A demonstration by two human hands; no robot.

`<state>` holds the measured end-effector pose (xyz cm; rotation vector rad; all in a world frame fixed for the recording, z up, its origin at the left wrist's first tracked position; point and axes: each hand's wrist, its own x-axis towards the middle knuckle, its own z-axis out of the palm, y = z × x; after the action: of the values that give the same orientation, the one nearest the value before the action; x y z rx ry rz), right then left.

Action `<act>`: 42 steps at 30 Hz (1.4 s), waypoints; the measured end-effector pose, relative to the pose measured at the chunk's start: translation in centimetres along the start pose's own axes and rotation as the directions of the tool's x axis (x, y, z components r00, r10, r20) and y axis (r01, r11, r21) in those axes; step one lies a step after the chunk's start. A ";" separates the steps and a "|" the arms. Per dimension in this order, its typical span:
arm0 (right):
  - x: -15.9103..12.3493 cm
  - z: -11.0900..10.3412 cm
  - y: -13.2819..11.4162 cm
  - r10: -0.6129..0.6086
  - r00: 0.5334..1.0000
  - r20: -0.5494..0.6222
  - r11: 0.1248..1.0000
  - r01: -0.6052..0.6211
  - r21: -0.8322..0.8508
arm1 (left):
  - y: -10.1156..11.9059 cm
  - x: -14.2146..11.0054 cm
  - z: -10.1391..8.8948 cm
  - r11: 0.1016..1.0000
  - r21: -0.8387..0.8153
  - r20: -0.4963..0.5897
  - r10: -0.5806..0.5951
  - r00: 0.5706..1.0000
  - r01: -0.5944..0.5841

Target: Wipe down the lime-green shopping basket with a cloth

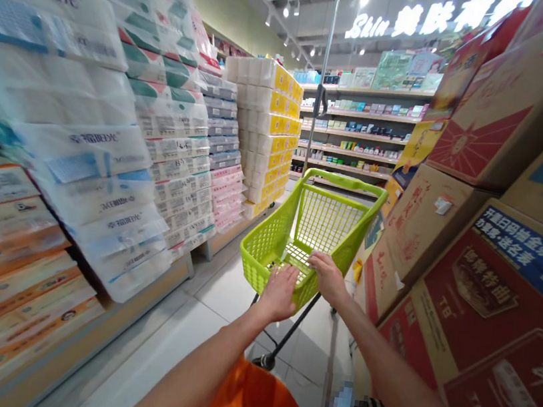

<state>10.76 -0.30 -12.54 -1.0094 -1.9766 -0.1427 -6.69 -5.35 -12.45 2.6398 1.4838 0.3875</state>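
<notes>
A lime-green plastic shopping cart (332, 222) on dark metal legs stands on the tiled floor in front of me. My left hand (282, 290) is on the near rim of its basket, with the fingers curled over the edge. Just to the right and slightly farther along the same rim, my right hand (326, 275) also holds on, fingers bent over into the basket. The undersides of both hands and the thumbs are mostly hidden. The cart's raised handle bar is at the far end, away from my hands.
Stacked tissue packs (114, 174) and yellow-and-white paper rolls (262, 128) line the left side on low platforms. Cardboard cartons (451, 222) rise close on the right. A glass door's dark handle (322, 101) and stocked shelves (364, 115) are ahead. Floor tiles (214, 320) run between.
</notes>
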 end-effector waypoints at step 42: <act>-7.3 3.7 -3.9 0.043 0.965 -0.259 0.965 -0.107 -0.239 | -3.3 -0.7 3.3 0.927 -0.360 -0.195 -0.182 0.964 0.103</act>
<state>7.65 -5.62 -19.22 -1.1653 -1.7134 -0.4666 -8.89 -4.11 -16.44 2.2550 1.4920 0.8727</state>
